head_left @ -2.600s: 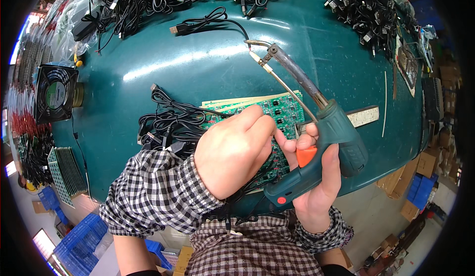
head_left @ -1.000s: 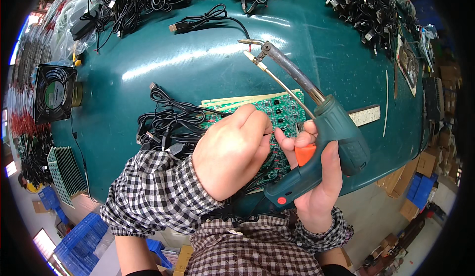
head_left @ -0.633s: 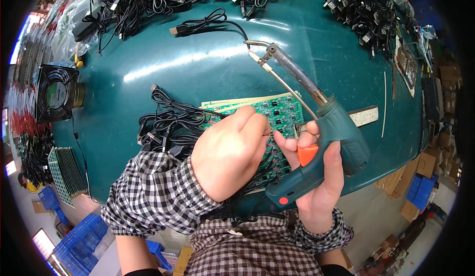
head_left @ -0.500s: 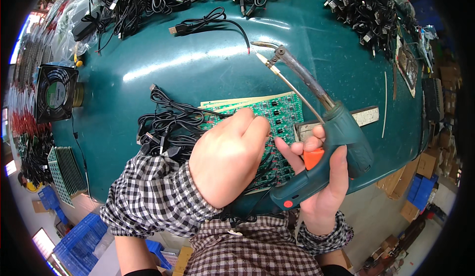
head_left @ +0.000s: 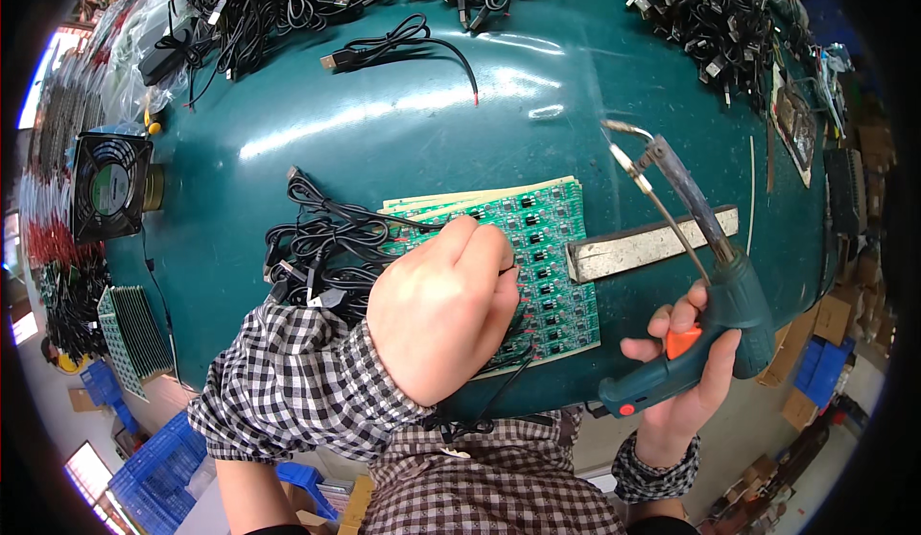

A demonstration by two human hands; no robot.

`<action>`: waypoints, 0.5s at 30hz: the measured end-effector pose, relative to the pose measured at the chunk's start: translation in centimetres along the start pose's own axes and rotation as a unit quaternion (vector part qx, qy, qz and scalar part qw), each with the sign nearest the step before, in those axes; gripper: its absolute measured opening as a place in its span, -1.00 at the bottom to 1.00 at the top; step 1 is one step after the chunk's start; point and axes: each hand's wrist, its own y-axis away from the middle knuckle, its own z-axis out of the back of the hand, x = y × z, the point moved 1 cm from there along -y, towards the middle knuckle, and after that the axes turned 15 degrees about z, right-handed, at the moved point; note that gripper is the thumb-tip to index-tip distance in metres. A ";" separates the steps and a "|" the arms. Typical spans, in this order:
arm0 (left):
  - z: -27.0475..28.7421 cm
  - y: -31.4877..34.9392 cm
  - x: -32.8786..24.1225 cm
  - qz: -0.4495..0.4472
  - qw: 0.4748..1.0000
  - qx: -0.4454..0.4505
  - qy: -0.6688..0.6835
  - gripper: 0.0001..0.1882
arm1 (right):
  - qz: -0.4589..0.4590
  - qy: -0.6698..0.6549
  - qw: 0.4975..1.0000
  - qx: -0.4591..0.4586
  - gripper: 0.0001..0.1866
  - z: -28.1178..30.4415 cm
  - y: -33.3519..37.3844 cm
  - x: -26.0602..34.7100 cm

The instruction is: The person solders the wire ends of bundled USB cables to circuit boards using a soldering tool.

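Note:
My left hand (head_left: 443, 300) is closed in a pinch over the stacked green circuit boards (head_left: 554, 247). A short bit of thin dark wire shows at its fingertips; the rest is hidden under the hand. Beside it on the left lies a heap of black USB cables (head_left: 321, 237), some running onto the boards. My right hand (head_left: 705, 377) is wrapped round a dark green soldering gun (head_left: 734, 319) with an orange trigger. The gun's tip and thin feed tube point up and left, off to the right of the boards and above the table.
A flat metal bar (head_left: 652, 244) lies right of the boards. One coiled USB cable (head_left: 384, 47) rests farther back. Cable piles (head_left: 700, 22) line the far edge. A square fan (head_left: 113, 188) stands at the left, with a row of green boards (head_left: 134, 338) near it.
My right hand has moved the soldering gun right and slightly down, away from the boards. The metal bar and more of the boards now show. My left hand has barely moved.

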 end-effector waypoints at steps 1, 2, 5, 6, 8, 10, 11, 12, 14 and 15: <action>0.0 0.1 0.0 0.001 1.000 -0.006 -0.001 -0.82 | 0.011 0.011 1.000 0.003 -0.41 0.2 0.2 0.3; 0.0 0.1 0.0 0.002 1.000 -0.013 -0.001 -0.82 | 0.013 0.039 0.999 0.003 -0.40 0.5 0.4 0.7; -0.2 0.1 0.1 -0.003 1.000 -0.025 -0.010 -0.82 | 0.006 0.079 0.996 0.039 -0.40 1.7 1.3 1.6; -0.2 0.1 0.1 -0.003 1.000 -0.024 -0.011 -0.82 | -0.013 0.064 0.998 0.015 -0.35 2.1 1.7 1.9; 0.0 0.1 -0.1 -0.006 1.000 0.000 -0.029 -0.85 | -0.011 0.112 0.993 0.034 -0.37 2.3 2.5 2.6; -0.1 0.1 -0.1 -0.007 1.000 -0.004 -0.027 -0.85 | -0.013 0.172 0.985 0.026 -0.36 2.2 3.3 3.0; -0.2 0.1 -0.1 -0.008 1.000 -0.009 -0.026 -0.85 | -0.014 0.171 0.985 0.027 -0.36 2.2 3.5 3.2; -0.2 0.1 -0.1 -0.008 1.000 -0.009 -0.026 -0.85 | -0.032 0.190 0.981 0.038 -0.36 2.3 3.6 3.3; -0.3 0.1 0.0 -0.013 0.999 -0.021 -0.035 -0.85 | -0.068 0.227 0.970 0.062 -0.35 2.3 3.8 3.6; -0.3 0.2 0.1 -0.012 0.999 -0.021 -0.036 -0.85 | -0.069 0.226 0.970 0.062 -0.35 2.2 3.9 3.9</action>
